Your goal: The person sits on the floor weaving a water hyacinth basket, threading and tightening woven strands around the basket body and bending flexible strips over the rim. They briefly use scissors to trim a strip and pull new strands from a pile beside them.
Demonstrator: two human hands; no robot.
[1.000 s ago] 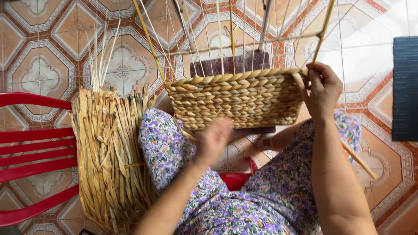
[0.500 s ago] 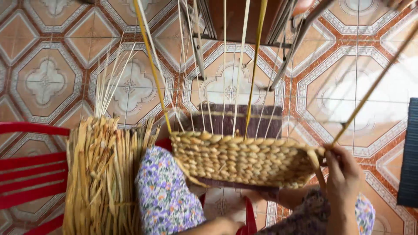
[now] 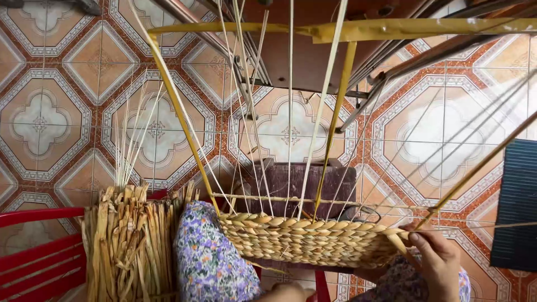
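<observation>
A half-woven straw basket [image 3: 307,240] rests on my lap, built around a yellow stick frame [image 3: 344,117] with thin upright strands rising from its rim. My right hand [image 3: 439,263] grips the basket's right end, thumb pressed on the woven corner beside a slanting yellow stick. Only a sliver of my left hand [image 3: 288,292] shows at the bottom edge, under the basket; its fingers are hidden. My floral-trousered knee [image 3: 207,257] lies left of the basket.
A thick bundle of dried straw [image 3: 128,246] leans on a red plastic chair [image 3: 39,263] at the left. A dark purple wooden block [image 3: 307,184] stands behind the basket on the patterned tile floor [image 3: 56,112]. A dark blue ribbed panel [image 3: 517,207] is at the right edge.
The view has tilted up, so the basket now sits lower in the picture. My left hand has dropped almost out of sight. My right hand stays on the basket's right end.
</observation>
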